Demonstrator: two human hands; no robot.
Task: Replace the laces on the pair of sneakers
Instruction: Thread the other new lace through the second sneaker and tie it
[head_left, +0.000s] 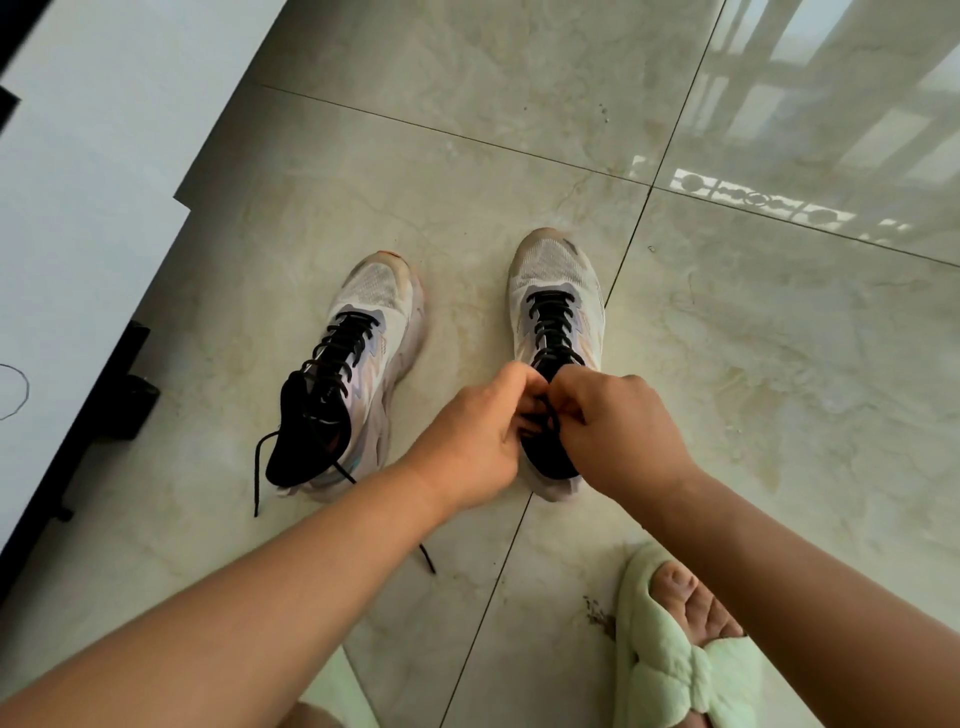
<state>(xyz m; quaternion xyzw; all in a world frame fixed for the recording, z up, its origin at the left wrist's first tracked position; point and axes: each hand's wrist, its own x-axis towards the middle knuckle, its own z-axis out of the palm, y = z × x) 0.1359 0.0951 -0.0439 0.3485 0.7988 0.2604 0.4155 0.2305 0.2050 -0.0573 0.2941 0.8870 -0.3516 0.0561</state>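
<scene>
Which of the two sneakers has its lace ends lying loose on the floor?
The left sneaker: its black lace ends trail untied across the floor. At the right sneaker, both hands pinch the lace.

Glossy marble-look floor tiles (519, 171) with dark grout lines catch a bright window reflection (841, 104) at the far right. A pale green fluffy slipper (670, 670) (toes showing) sits at the near edge. A white panel (78, 171) with black trim runs along the left.
</scene>
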